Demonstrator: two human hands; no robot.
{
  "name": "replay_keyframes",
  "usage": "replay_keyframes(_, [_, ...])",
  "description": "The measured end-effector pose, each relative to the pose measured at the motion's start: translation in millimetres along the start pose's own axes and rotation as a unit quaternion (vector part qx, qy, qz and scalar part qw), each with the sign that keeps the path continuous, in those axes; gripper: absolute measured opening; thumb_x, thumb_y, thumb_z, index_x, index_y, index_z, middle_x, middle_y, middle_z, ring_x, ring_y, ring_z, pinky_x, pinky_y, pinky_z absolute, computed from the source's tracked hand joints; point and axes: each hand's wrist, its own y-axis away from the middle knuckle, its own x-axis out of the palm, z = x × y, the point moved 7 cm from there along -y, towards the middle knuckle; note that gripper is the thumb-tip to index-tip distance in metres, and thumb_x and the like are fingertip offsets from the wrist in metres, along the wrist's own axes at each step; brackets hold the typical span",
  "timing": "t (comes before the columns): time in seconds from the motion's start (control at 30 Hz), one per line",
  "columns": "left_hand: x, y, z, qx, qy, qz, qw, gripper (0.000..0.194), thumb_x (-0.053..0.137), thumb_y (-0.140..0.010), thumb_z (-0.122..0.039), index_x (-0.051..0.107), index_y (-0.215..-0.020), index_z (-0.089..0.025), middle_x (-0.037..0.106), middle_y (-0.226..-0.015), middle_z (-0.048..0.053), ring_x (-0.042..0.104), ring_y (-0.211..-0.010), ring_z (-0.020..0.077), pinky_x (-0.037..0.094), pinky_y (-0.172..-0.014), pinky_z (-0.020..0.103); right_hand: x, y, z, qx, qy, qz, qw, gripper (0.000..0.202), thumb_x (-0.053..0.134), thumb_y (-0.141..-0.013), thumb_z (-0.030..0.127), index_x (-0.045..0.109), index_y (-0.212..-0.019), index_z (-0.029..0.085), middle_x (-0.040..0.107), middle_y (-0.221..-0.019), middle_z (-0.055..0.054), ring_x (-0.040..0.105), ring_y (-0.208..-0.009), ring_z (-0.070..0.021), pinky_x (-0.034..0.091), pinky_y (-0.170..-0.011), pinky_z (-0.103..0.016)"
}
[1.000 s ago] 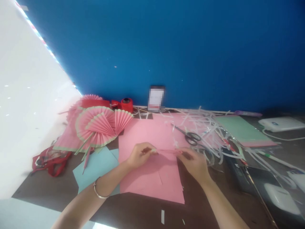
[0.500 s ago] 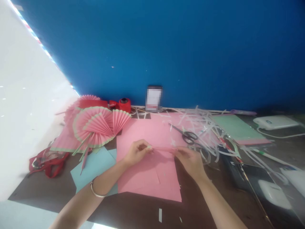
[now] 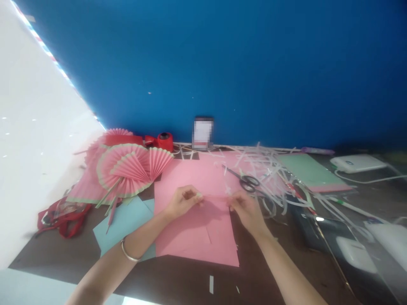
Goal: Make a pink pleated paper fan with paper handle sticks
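Observation:
A narrow pink paper strip (image 3: 216,197) stretches between my hands, held just above a large pink paper sheet (image 3: 190,233) on the dark table. My left hand (image 3: 186,201) pinches the strip's left end between thumb and fingers. At the other end, my right hand (image 3: 243,206) is closed on the strip near the sheet's right edge. Blue-green paper (image 3: 124,226) lies partly under my left forearm. Behind my right hand rest black-handled scissors (image 3: 249,183), on pink paper beside a heap of white paper strips (image 3: 267,163).
Pleated pink fans with green edges (image 3: 133,165) are piled at the left, by a red tape dispenser (image 3: 164,142) and a red strap (image 3: 71,222). To the right lie green paper in a clear sleeve (image 3: 318,171), a white device with a cable (image 3: 358,163) and a white case (image 3: 356,254).
My right hand has shifted slightly left, closer to my left hand. The view has turned a little to the right. Both hands keep hold of the pink strip.

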Motion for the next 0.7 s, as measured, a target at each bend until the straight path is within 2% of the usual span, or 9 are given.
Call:
replay_keyframes(0.17, [-2.5,-8,9,-0.060,0.005,0.040,0.997,0.035,0.068,-0.066,-0.045,0.058,-0.069,-0.011,0.066,-0.062,0.006,0.063,-0.058,0.0150,0.051,-0.059,0.027,5,2,-1,-0.008,-0.012,0.002,1.000,0.028,0.055,-0.079,0.040,0.055,-0.062,0.019,0.053,-0.056,0.001,0.051,-0.052,-0.0119,0.041,-0.053,-0.025])
replay_keyframes(0.23, [-10.6,-6,5,-0.089,-0.069,0.066,0.991,0.033,0.067,-0.067,-0.043,0.062,-0.073,-0.011,0.068,-0.070,0.009,0.065,-0.063,0.0174,0.051,-0.061,0.027,8,3,-2,-0.014,-0.003,0.004,1.000,0.028,0.054,-0.080,0.040,0.054,-0.061,0.019,0.052,-0.055,0.002,0.051,-0.053,-0.0122,0.040,-0.053,-0.025])
replay_keyframes(0.3, [-22.4,1,-11,-0.088,-0.205,0.110,0.969,0.029,0.064,-0.069,-0.039,0.066,-0.081,-0.013,0.069,-0.083,0.010,0.066,-0.071,0.0195,0.050,-0.063,0.027,8,4,-2,-0.019,0.007,-0.004,1.000,0.029,0.053,-0.081,0.040,0.053,-0.061,0.019,0.050,-0.054,0.002,0.050,-0.053,-0.0122,0.040,-0.054,-0.025])
replay_keyframes(0.37, [-49.1,7,-36,-0.067,-0.383,0.074,0.918,0.032,0.064,-0.069,-0.036,0.066,-0.096,-0.019,0.068,-0.097,0.007,0.064,-0.080,0.0205,0.047,-0.067,0.026,5,6,-1,-0.022,0.009,-0.027,0.999,0.030,0.054,-0.080,0.040,0.053,-0.060,0.019,0.050,-0.053,0.003,0.050,-0.053,-0.0122,0.040,-0.056,-0.025])
replay_keyframes(0.43, [-79.5,11,-61,-0.064,-0.524,0.012,0.849,0.028,0.059,-0.072,-0.037,0.066,-0.096,-0.023,0.067,-0.098,0.004,0.062,-0.088,0.0223,0.045,-0.072,0.027,2,7,0,-0.014,-0.003,-0.055,0.998,0.030,0.055,-0.079,0.041,0.053,-0.059,0.019,0.050,-0.052,0.003,0.050,-0.053,-0.0123,0.041,-0.057,-0.025])
replay_keyframes(0.5, [-107.4,12,-73,-0.096,-0.614,-0.049,0.782,0.023,0.052,-0.076,-0.038,0.066,-0.086,-0.022,0.068,-0.089,0.004,0.061,-0.085,0.0233,0.043,-0.068,0.028,0,8,-1,0.007,-0.022,-0.072,0.997,0.028,0.058,-0.077,0.041,0.056,-0.060,0.019,0.052,-0.052,0.003,0.051,-0.054,-0.0128,0.043,-0.058,-0.026])
replay_keyframes(0.53, [-120.7,12,-74,-0.127,-0.641,-0.084,0.752,0.025,0.049,-0.077,-0.039,0.066,-0.081,-0.021,0.067,-0.083,0.005,0.061,-0.080,0.0237,0.042,-0.065,0.029,1,8,-3,0.018,-0.033,-0.077,0.996,0.027,0.059,-0.076,0.041,0.058,-0.062,0.018,0.054,-0.054,0.002,0.052,-0.055,-0.0132,0.043,-0.059,-0.027])
replay_keyframes(0.6, [-137.4,11,-65,-0.191,-0.667,-0.113,0.711,0.033,0.043,-0.080,-0.043,0.064,-0.074,-0.018,0.064,-0.076,0.008,0.060,-0.074,0.0249,0.041,-0.062,0.030,2,9,-7,0.038,-0.060,-0.083,0.994,0.023,0.063,-0.074,0.040,0.063,-0.067,0.018,0.060,-0.060,0.000,0.055,-0.060,-0.0143,0.045,-0.063,-0.028])
replay_keyframes(0.7, [-140.8,7,-51,-0.168,-0.717,-0.140,0.662,0.041,0.042,-0.079,-0.049,0.064,-0.079,-0.014,0.060,-0.095,0.016,0.055,-0.091,0.0322,0.042,-0.066,0.035,3,9,-19,0.076,-0.120,-0.099,0.985,0.021,0.067,-0.070,0.038,0.068,-0.078,0.018,0.067,-0.075,-0.002,0.059,-0.070,-0.0159,0.048,-0.070,-0.031])
